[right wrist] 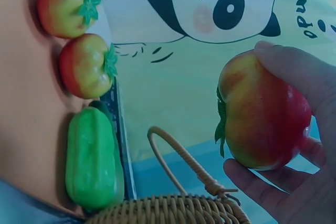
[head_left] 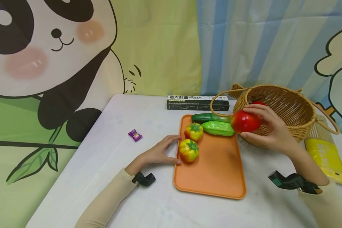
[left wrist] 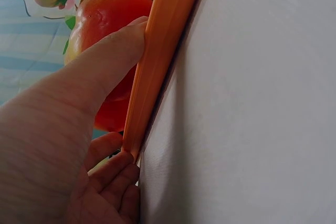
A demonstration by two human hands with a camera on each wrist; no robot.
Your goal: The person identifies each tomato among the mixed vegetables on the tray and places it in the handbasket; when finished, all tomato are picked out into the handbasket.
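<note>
My right hand [head_left: 269,126] grips a red and yellow toy tomato [right wrist: 265,111] between thumb and fingers, raised in front of the wicker basket [head_left: 302,129]. Its green leaf faces away from the palm in the right wrist view. My left hand [head_left: 159,152] rests at the left edge of the orange tray [head_left: 213,171], thumb and fingers spread apart along the rim. Just inside that edge sit two similar tomatoes, a nearer tomato [head_left: 189,151] and a farther tomato [head_left: 194,131]. A light green ridged cucumber [head_left: 218,128] and a dark green cucumber [head_left: 208,118] lie across the tray's far end.
Another red item [head_left: 258,103] shows inside the basket. Behind the tray stands a black and white pasta box [head_left: 198,103]. A purple wrapped candy [head_left: 135,135] lies left on the white table, and a yellow packet [head_left: 326,155] lies at right beside the basket.
</note>
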